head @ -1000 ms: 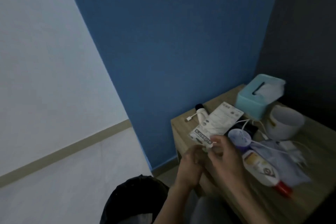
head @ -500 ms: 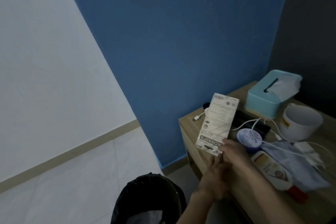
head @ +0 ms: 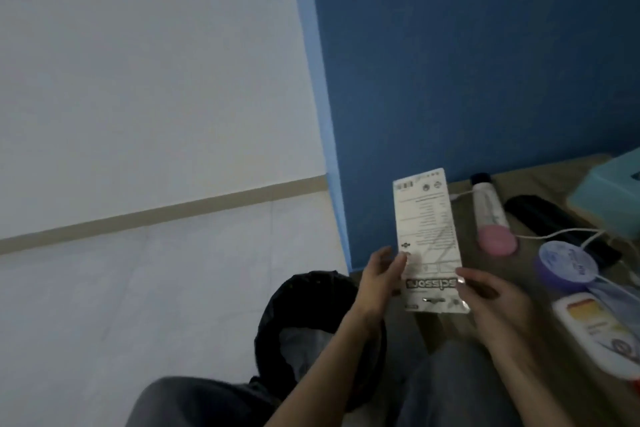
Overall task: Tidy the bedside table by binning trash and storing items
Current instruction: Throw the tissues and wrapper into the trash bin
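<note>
A white scissors package (head: 426,232), printed with upside-down "scissors" lettering, stands upright in the air at the left edge of the wooden bedside table (head: 460,322). My left hand (head: 377,282) pinches its lower left edge. My right hand (head: 491,302) grips its lower right corner. Below and to the left, a black-lined bin (head: 304,319) stands on the floor with pale trash inside.
On the table lie a white tube with a pink cap (head: 491,218), a black case (head: 540,215), a teal tissue box (head: 613,198), a purple round tin (head: 562,262), a white cable (head: 554,234) and a white bottle (head: 595,329). My knees fill the bottom.
The package has been lifted off the table and turned upright, moving left toward the bin. My left hand has come up to take its left edge. The camera has swung left.
</note>
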### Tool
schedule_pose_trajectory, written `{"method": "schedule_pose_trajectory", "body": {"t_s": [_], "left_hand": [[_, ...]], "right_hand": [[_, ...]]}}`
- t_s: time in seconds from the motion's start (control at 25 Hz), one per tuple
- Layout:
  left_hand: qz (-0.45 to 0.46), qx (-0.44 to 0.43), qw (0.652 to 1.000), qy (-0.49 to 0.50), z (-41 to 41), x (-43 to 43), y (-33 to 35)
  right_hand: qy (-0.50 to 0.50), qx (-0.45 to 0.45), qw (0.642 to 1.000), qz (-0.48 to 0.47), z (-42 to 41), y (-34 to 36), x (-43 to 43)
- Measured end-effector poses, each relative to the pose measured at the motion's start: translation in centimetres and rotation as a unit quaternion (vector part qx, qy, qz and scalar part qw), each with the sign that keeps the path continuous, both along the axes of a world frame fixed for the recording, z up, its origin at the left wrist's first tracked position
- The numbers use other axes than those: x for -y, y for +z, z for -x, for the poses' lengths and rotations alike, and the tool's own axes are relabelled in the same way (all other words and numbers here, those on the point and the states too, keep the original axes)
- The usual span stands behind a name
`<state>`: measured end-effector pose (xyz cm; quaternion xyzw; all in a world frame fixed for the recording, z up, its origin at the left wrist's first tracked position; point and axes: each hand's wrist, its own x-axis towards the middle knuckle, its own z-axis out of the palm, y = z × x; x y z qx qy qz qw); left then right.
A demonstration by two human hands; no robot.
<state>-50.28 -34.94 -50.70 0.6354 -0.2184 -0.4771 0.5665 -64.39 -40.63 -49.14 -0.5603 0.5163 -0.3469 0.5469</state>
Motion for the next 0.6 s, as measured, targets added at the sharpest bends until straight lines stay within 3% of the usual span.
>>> {"method": "schedule_pose_trajectory", "body": {"t_s": [0.16,0.24,0.36,0.6], "left_hand": [[-0.047,-0.014,0.997,0.066,-3.6,-5.5,-0.7],[-0.087,-0.022,0.986,0.138,-5.4,-8.8,-2.5],[-0.147,-0.054,0.969,0.190,-7.2,-13.1,-5.7],[-0.263,-0.104,0.946,0.160,-8.5,-16.6,-11.2]], "right_hand": [[0.071,0.021,0.989,-0.130,-3.7,-2.8,-3.9],[0.045,0.048,0.964,-0.257,-6.1,-5.3,-5.8],[0.007,-0.007,0.913,-0.408,-8.4,-8.4,-9.4],[0.002,-0.070,0.860,-0.505,-10.2,-13.4,-13.7]]}}
